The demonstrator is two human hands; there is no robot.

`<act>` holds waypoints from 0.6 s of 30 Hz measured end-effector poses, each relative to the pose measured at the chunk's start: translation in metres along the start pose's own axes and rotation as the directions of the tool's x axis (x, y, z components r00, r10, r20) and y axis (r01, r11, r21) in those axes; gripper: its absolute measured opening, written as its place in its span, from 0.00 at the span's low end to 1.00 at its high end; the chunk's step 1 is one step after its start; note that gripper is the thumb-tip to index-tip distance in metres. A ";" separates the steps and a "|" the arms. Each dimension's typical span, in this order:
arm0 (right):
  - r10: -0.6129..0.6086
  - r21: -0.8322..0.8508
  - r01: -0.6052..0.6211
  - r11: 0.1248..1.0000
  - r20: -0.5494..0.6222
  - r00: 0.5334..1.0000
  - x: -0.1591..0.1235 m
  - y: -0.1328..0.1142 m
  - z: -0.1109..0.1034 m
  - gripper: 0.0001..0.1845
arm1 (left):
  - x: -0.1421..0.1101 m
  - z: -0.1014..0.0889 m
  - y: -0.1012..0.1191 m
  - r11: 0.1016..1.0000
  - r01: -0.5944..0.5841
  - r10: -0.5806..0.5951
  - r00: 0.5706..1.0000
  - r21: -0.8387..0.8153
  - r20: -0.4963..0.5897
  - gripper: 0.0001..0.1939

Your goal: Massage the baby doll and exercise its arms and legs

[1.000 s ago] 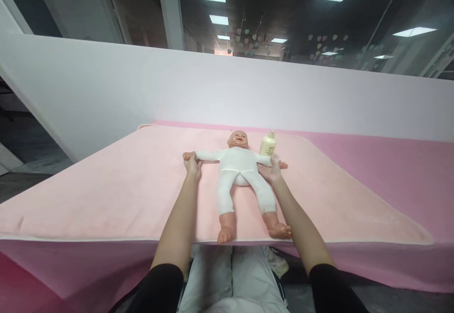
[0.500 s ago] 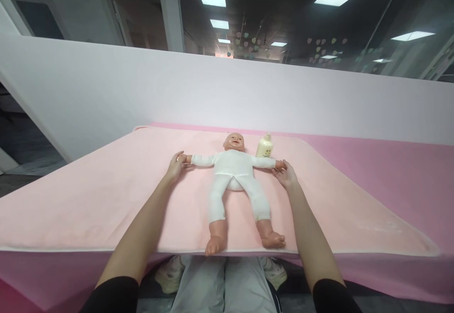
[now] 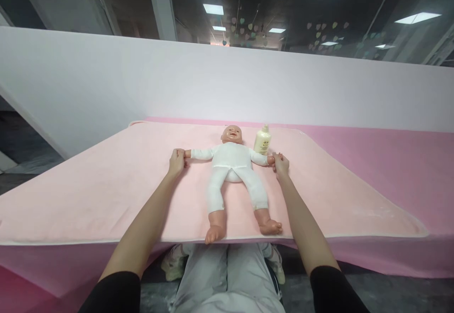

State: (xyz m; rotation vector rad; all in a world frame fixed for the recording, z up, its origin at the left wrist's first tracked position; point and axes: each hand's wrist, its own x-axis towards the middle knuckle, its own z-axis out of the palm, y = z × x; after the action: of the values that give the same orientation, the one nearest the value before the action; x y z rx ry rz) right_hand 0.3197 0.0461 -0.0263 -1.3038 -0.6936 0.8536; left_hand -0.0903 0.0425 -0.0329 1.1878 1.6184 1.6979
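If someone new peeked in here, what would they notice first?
Probably the doll, lying face up with arms spread on the pink blanket, feet at its near edge. Next, the left hand and right hand, at either side, holding the doll's hands. Then the pale bottle, standing behind the doll's arm on the picture's right.

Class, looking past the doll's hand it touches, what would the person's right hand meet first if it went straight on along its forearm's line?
Beyond the doll's hand, the right hand would probably meet the pale yellow bottle, though depth is unclear in one view.
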 end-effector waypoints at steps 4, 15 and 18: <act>0.053 0.053 -0.055 0.997 0.051 0.997 0.004 -0.004 -0.004 0.13 | 0.000 0.000 0.000 0.999 -0.002 -0.001 0.999 0.051 0.042 0.10; 0.073 0.096 -0.078 0.992 0.056 0.996 0.002 -0.007 -0.006 0.09 | 0.004 0.002 -0.009 0.994 -0.009 0.006 1.000 0.108 0.025 0.09; 0.054 0.092 -0.056 0.994 0.027 0.998 0.003 -0.005 -0.006 0.09 | 0.006 0.002 -0.014 0.996 -0.006 0.003 1.000 0.090 0.031 0.08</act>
State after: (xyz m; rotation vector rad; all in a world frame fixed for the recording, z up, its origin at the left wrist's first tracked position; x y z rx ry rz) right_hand 0.3272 0.0456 -0.0228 -1.2359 -0.6326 0.9367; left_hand -0.0945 0.0509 -0.0448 1.2555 1.6905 1.6161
